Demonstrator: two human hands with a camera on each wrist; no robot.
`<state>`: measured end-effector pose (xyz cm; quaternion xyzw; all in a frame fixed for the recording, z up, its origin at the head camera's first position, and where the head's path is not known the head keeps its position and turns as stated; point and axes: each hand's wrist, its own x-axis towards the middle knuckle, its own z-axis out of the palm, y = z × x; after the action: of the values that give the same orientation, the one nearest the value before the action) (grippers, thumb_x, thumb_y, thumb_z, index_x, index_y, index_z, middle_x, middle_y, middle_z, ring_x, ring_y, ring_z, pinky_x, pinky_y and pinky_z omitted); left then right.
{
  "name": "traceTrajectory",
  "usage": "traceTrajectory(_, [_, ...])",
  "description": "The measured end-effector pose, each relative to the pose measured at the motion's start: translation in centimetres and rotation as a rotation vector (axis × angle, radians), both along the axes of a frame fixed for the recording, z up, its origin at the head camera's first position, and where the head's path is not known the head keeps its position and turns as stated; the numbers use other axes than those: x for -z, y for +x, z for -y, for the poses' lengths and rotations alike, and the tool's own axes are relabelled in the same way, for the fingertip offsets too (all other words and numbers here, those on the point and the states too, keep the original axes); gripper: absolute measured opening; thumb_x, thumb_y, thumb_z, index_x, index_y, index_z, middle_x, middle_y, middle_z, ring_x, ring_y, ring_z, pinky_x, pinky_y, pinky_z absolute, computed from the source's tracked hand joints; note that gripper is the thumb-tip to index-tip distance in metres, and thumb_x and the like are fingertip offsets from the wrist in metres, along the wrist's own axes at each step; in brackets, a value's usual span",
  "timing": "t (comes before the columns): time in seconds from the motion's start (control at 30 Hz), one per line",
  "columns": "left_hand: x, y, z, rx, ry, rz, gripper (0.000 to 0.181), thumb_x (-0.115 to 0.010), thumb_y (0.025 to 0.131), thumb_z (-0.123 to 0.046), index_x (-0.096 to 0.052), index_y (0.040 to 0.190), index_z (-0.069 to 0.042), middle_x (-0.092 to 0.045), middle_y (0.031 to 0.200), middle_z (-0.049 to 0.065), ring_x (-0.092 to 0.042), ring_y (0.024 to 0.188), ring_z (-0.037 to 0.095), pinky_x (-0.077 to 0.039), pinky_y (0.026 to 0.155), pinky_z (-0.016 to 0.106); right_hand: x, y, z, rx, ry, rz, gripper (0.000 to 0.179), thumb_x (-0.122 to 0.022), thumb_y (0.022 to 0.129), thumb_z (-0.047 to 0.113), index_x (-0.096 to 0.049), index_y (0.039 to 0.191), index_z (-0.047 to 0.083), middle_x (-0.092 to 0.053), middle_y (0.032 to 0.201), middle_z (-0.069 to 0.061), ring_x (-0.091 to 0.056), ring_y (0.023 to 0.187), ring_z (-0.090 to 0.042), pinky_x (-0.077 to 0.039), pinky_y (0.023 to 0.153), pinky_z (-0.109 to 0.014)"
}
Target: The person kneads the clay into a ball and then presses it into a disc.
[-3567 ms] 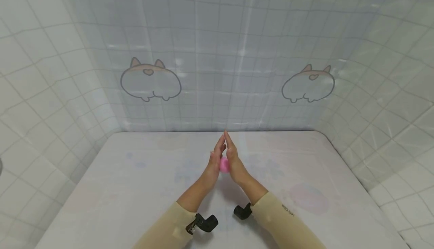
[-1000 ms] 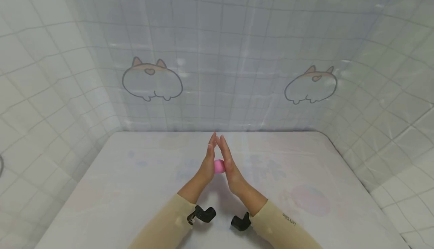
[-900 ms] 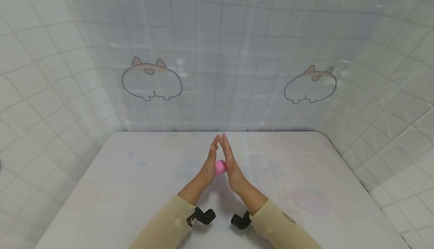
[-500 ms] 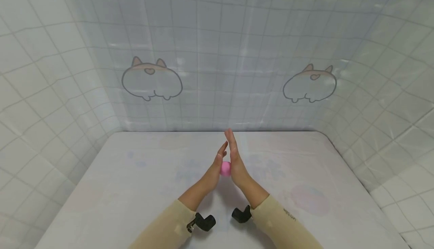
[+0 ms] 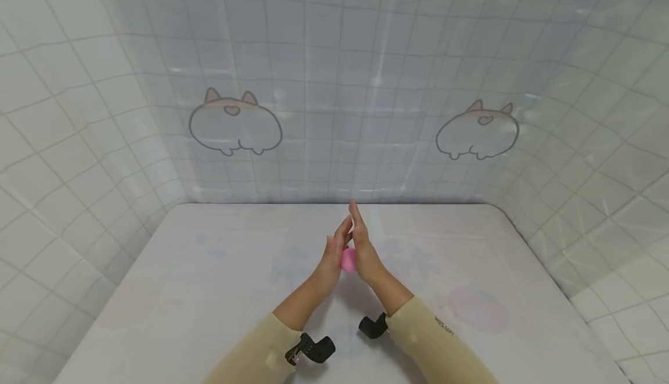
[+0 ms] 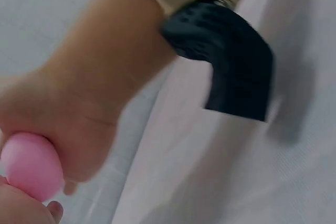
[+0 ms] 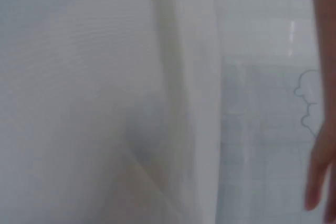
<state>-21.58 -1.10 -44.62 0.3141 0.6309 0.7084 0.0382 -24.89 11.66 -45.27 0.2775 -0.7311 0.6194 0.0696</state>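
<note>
A smooth pink ball [image 5: 348,260] sits between the two palms, above the white table. My left hand [image 5: 330,265] presses it from the left, palm inward and fingers straight, pointing away from me. From the other side my right hand [image 5: 367,256] lies against it, its fingers also straight and reaching slightly further. The fingertips lean together like a tent. In the left wrist view the ball [image 6: 32,166] looks rounded, caught between the right palm [image 6: 68,119] and the heel of the left hand [image 6: 18,208]. The right wrist view has straight fingers at its right edge; the ball is out of that frame.
A pale patterned cloth covers the table [image 5: 209,291]. Behind and at both sides hangs a white grid-patterned curtain [image 5: 334,82] with cartoon animal prints. Black camera mounts [image 5: 317,349] stick out from the cream sleeves [image 5: 256,352].
The palms have slid back and forth against each other, with the ball between them. Since one second ago both hands and the ball have shifted right, and the right fingertips now reach further forward.
</note>
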Motion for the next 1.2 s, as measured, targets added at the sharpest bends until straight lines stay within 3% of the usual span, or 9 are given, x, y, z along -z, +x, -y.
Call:
traceTrajectory(0.23, [-0.8,-0.3,0.2,-0.033,0.080,-0.035,0.091,-0.003,0.098,-0.071,0.001,0.160,-0.005,0.003,0.167,0.015,0.000,0.151,0.041,0.004,0.113,0.067,0.6,0.3,0.3,-0.005,0.026,0.023,0.092,-0.011,0.092,0.081,-0.003,0.163,0.023,-0.003,0.168,-0.003,-0.001,0.153,-0.028,-0.002,0.114,-0.068])
traceTrajectory(0.5, [-0.7,-0.7,0.6,-0.177,-0.013,-0.042,0.087,-0.001,0.098,-0.070,-0.002,0.161,-0.010,-0.005,0.167,0.014,-0.001,0.153,0.032,0.001,0.116,0.064,0.6,1.4,0.8,-0.046,0.054,-0.031,0.085,-0.005,0.097,0.073,-0.001,0.162,0.018,0.000,0.168,-0.006,0.001,0.153,-0.031,-0.003,0.115,-0.068])
traceTrajectory(0.77, [-0.1,-1.3,0.7,-0.257,-0.080,0.007,0.079,0.000,0.101,-0.064,-0.003,0.162,-0.014,-0.001,0.167,0.011,0.002,0.153,0.032,-0.001,0.117,0.062,0.3,2.6,1.3,-0.067,0.069,-0.135,0.084,-0.008,0.100,0.070,-0.001,0.162,0.014,-0.001,0.168,-0.009,-0.001,0.152,-0.033,-0.006,0.111,-0.072])
traceTrajectory(1.0, [0.6,-1.4,0.7,-0.243,-0.093,0.053,0.079,0.000,0.101,-0.065,-0.003,0.162,-0.016,-0.001,0.168,0.011,-0.001,0.152,0.035,0.000,0.116,0.066,0.1,2.7,1.5,-0.037,0.058,-0.264,0.083,-0.006,0.102,0.064,-0.003,0.160,0.004,-0.005,0.167,-0.015,-0.005,0.152,-0.034,-0.009,0.113,-0.070])
traceTrajectory(1.2, [0.9,-0.9,0.7,-0.221,-0.182,0.070,0.071,0.000,0.104,-0.058,-0.006,0.162,-0.017,-0.003,0.168,0.007,-0.005,0.151,0.038,-0.003,0.114,0.069,-0.5,2.6,1.1,0.011,0.059,-0.231,0.084,-0.005,0.101,0.066,-0.002,0.161,0.008,-0.005,0.167,-0.014,-0.005,0.152,-0.034,-0.010,0.113,-0.069])
